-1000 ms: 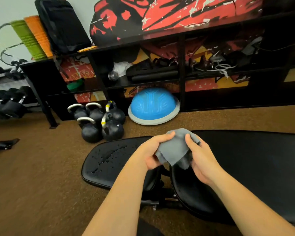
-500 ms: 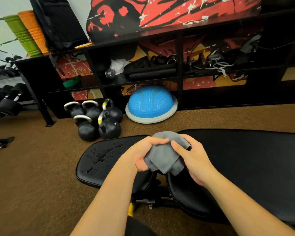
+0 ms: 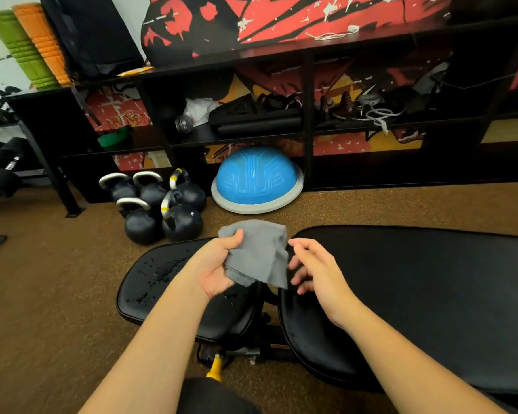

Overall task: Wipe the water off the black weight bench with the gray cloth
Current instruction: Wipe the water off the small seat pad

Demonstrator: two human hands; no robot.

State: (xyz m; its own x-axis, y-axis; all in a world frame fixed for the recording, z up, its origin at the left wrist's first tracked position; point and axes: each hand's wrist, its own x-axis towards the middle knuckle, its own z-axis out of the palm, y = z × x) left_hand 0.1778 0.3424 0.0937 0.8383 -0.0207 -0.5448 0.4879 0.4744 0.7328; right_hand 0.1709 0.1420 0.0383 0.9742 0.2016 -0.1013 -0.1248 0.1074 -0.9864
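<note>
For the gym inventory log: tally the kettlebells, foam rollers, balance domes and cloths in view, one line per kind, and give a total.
Kettlebells: 5
Foam rollers: 2, one green and one orange
Blue balance dome: 1
Gray cloth: 1, gripped in the left hand
Total: 9

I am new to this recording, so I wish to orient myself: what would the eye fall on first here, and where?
In the middle, the left hand grips a gray cloth above the black weight bench, with the right hand open beside it. Water drops shine on the bench's smaller pad at the left. Behind, on the floor, a bright blue balance dome sits beside a cluster of black kettlebells.
</note>
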